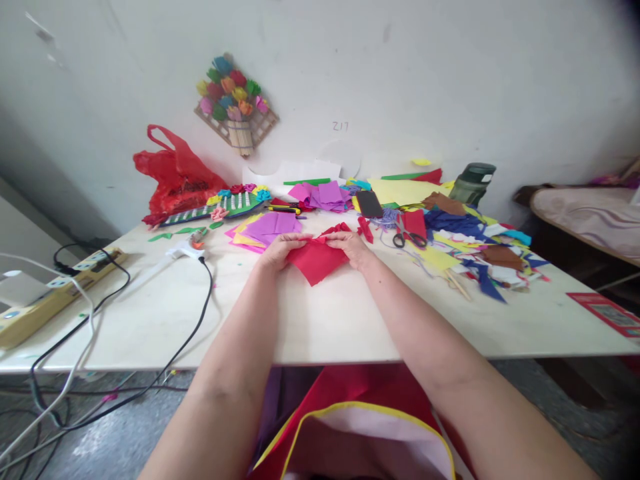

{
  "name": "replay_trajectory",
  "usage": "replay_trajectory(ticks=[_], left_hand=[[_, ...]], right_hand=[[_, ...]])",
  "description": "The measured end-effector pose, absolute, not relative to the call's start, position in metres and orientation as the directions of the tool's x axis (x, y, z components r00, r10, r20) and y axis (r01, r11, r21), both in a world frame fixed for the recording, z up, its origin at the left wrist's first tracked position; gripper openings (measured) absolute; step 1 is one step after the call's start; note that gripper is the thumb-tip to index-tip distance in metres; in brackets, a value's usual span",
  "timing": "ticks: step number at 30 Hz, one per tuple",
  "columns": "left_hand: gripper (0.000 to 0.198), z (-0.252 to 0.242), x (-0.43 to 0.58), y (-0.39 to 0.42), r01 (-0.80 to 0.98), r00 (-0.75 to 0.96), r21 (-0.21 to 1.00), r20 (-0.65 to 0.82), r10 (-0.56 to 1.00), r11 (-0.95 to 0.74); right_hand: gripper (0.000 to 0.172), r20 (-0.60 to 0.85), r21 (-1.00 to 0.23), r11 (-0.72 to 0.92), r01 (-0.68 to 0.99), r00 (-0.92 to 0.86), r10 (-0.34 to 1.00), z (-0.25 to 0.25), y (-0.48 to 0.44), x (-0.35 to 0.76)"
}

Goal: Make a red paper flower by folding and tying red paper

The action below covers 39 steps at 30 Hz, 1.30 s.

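A red sheet of paper or thin fabric (pixel 315 261), one corner pointing toward me, is held just over the table between both hands. Its far edge looks gathered or folded. My left hand (pixel 284 249) pinches it at the left, and my right hand (pixel 350 247) pinches the far edge near the middle and right. Just behind the right hand lies a small crumpled red piece (pixel 365 229). Purple, yellow and pink sheets (pixel 273 228) are stacked beyond my left hand. To the right rest black-handled scissors (pixel 407 237).
A glue gun (pixel 187 248) with a black cord lies left, near a power strip (pixel 65 293). Colored scraps (pixel 480 247), a phone (pixel 369 204) and a green bottle (pixel 473 183) stand right and back. A red plastic bag (pixel 175 173) sits at back left.
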<state>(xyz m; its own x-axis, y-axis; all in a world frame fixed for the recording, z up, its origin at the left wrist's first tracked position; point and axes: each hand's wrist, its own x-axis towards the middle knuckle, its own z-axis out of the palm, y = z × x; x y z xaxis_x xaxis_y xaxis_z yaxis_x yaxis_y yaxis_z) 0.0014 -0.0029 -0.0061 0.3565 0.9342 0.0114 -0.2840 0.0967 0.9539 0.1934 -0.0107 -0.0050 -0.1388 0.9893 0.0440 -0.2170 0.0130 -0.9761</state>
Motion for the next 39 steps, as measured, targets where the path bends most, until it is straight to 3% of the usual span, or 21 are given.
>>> replay_trajectory(ticks=[12,22,30,39], left_hand=[[0.024,-0.0052,0.0009,-0.0038,-0.29,0.269,0.957,0.056,0.962,0.025],[0.029,-0.0044,-0.0061,-0.0024,-0.019,0.245,0.999,0.051,0.968,-0.048],[0.038,-0.0016,-0.003,-0.0087,-0.034,0.412,0.998,-0.031,0.911,0.05],[0.034,-0.0007,-0.0017,-0.0085,-0.184,0.38,0.978,-0.02,0.925,0.097]], right_hand=[[0.021,0.085,-0.973,0.039,-0.228,-0.194,0.977,-0.004,-0.0143,0.1955],[0.02,0.032,-0.968,-0.004,-0.251,-0.139,0.99,-0.0025,-0.0134,0.1938],[0.022,0.014,-0.971,-0.044,-0.234,-0.24,0.971,-0.0052,-0.0138,0.1941],[0.023,0.052,-0.975,-0.019,-0.223,-0.305,0.951,-0.003,-0.0156,0.1957]])
